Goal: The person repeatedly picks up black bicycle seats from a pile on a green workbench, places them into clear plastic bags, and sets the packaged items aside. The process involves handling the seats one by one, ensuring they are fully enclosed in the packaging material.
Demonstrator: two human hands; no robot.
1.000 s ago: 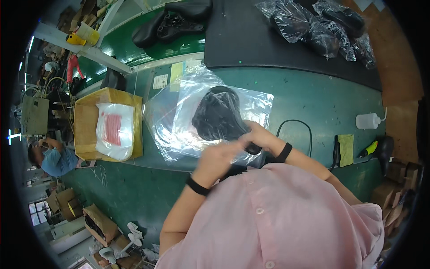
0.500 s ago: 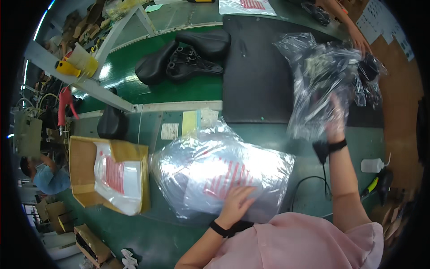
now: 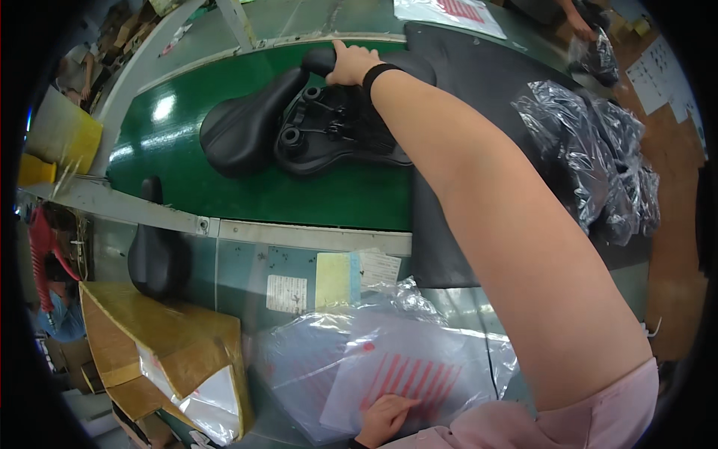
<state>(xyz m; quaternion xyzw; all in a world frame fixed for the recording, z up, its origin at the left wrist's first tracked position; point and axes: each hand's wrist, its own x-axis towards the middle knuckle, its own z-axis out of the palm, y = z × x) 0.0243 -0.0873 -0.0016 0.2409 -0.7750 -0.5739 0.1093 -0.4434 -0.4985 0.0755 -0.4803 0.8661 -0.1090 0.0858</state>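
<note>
My right hand (image 3: 354, 64) reaches far across the green surface, its fingers closed around the narrow end of a black bicycle saddle (image 3: 319, 60). Beside it lies an upturned saddle (image 3: 329, 142) with its dark underside showing, and left of that a smooth black saddle (image 3: 243, 131). My right forearm hides part of the group. Low in the view, my left hand (image 3: 385, 419) rests open on a stack of clear plastic bags (image 3: 419, 367) with red printing, fingers lying on the film.
An open cardboard box (image 3: 161, 329) holding printed bags stands at left, near another black saddle (image 3: 157, 258). Plastic-wrapped items (image 3: 598, 157) lie on the black mat (image 3: 456, 82). Another person's hand (image 3: 580, 28) is at the far right with a wrapped item. Paper labels (image 3: 336, 277) lie near the bags.
My right hand has left the plastic-wrapped items and swung left to the saddles, taking hold of one. The other person's hand has drawn away from the mat. My left hand stays on the bags.
</note>
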